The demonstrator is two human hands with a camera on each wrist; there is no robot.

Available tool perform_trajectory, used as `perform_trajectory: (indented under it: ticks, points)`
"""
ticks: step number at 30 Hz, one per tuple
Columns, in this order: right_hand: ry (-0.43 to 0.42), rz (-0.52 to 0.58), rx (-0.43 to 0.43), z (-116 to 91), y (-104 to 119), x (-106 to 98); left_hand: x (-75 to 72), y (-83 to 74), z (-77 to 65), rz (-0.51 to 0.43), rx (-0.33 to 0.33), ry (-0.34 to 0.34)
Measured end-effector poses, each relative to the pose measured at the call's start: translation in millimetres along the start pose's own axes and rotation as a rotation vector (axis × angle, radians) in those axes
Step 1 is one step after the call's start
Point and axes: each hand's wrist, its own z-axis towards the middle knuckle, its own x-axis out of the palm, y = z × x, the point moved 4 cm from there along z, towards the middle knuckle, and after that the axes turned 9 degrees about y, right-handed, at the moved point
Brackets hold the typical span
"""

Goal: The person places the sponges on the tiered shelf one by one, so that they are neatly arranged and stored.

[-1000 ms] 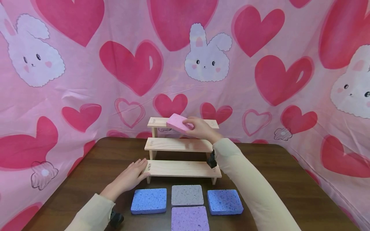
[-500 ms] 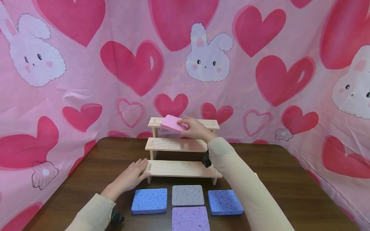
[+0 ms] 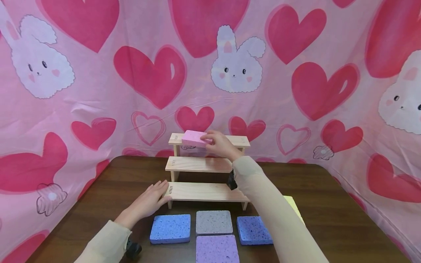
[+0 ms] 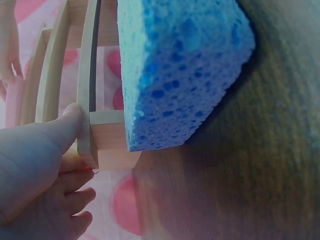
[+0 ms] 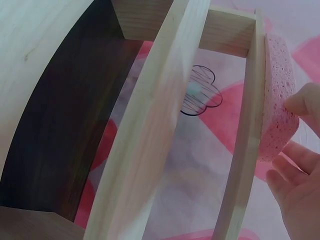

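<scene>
A pink sponge (image 3: 192, 138) lies on the top step of a three-step wooden stand (image 3: 205, 191). My right hand (image 3: 222, 145) holds its right end; the right wrist view has the thumb on the upper face of the sponge (image 5: 279, 95) and the fingers close to its end. Toward the front, my left hand (image 3: 149, 199) rests at the left end of the lowest step. The left wrist view shows its thumb touching the board edge and the other fingers beyond the board's end. A blue sponge (image 4: 185, 75) stands large beside that hand.
On the brown table (image 3: 108, 197), in front of the stand, lie a light blue sponge (image 3: 170, 229), a grey one (image 3: 213, 222), a purple one (image 3: 217, 249) and a darker blue one (image 3: 252, 230). A yellow sponge (image 3: 294, 206) shows partly behind the right sleeve. Patterned pink cloth (image 3: 197, 84) hangs behind.
My right hand has moved left and lowered the pink sponge from a tilt to nearly flat on the top step. A yellow sponge has come into sight past the sleeve. My left hand stays put.
</scene>
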Motion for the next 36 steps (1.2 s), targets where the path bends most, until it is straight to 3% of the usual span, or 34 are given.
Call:
perform_trajectory:
  ticks: [6,16,36]
  points:
    - [-0.042,0.028,0.055,2.0,-1.8,1.3,0.1,0.0,0.2,0.0,-0.001,0.0]
    - [-0.092,-0.085,0.096,6.9,-2.9,4.7,-0.5,-0.6,-0.7,-0.005,0.0,0.0]
    - [-0.122,-0.087,0.083,10.6,-2.0,6.2,-0.2,-1.6,-0.6,-0.01,-0.002,0.003]
